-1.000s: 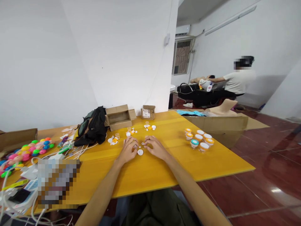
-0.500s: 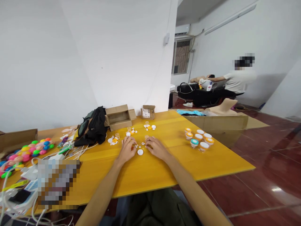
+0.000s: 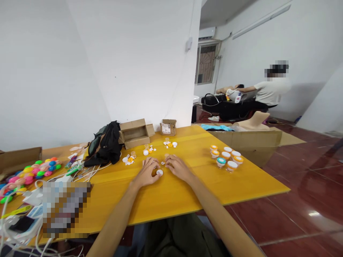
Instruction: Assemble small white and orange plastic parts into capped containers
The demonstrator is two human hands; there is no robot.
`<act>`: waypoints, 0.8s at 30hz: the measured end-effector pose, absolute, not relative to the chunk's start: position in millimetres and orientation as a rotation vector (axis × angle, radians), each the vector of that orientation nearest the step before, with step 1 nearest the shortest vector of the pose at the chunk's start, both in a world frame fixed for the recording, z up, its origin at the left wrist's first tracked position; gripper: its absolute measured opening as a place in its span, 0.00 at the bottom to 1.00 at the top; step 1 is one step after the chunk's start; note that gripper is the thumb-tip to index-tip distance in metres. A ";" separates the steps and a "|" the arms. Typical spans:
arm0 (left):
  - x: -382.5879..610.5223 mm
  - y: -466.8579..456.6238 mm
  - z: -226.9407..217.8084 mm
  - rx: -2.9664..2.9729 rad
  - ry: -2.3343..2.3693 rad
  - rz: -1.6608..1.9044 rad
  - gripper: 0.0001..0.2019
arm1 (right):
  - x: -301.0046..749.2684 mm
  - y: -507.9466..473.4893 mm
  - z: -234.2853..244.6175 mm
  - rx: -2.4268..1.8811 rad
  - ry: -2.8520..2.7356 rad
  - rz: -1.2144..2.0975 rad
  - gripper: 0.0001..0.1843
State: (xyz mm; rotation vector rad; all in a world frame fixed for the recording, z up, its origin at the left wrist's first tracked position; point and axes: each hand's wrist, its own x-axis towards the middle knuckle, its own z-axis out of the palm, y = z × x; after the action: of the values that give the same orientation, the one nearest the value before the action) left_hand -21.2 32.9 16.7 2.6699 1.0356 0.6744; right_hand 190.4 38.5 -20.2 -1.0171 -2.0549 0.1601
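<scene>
My left hand rests low over the table with its fingers curved and the thumb apart from them. The thumb's tip is at the edge of a small white disc. Opposite it, my right hand has its fingers bent and their tips drawn together. Whatever sits between those tips is too small to make out. A tiny white piece lies between the two hands. Just behind the right fingers stands a small clear cup, partly covered by them.
Small groups of white and orange parts lie farther back, near an open cardboard box and a smaller box. Several lidded cups stand at right. A black bag, cables and coloured balls occupy the left. Another person sits beyond.
My left hand has shifted slightly, and its thumb has come down and right to the white disc. The right hand stays nearly where it was.
</scene>
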 end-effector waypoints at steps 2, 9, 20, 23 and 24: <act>-21.3 33.1 16.1 2.676 1.028 0.670 0.05 | 189.1 39.3 -20.0 -1.005 -2.008 0.225 0.09; -21.2 33.5 14.8 2.692 0.995 0.673 0.04 | 179.4 37.3 -15.6 -0.921 -1.957 0.480 0.06; -20.5 33.1 16.2 2.700 0.995 0.666 0.03 | 174.3 34.3 -16.9 -0.901 -2.024 0.540 0.06; -19.7 33.0 16.5 2.698 0.994 0.660 0.03 | 174.8 35.0 -18.5 -0.915 -2.050 0.516 0.06; -19.5 33.1 16.5 2.694 0.996 0.663 0.03 | 174.9 34.7 -18.5 -0.918 -2.059 0.507 0.06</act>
State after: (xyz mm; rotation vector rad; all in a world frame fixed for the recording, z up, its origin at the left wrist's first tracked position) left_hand -19.5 33.1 16.5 2.6945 0.9956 0.6628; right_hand 174.9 34.7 -18.5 -0.9178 -2.0590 0.5071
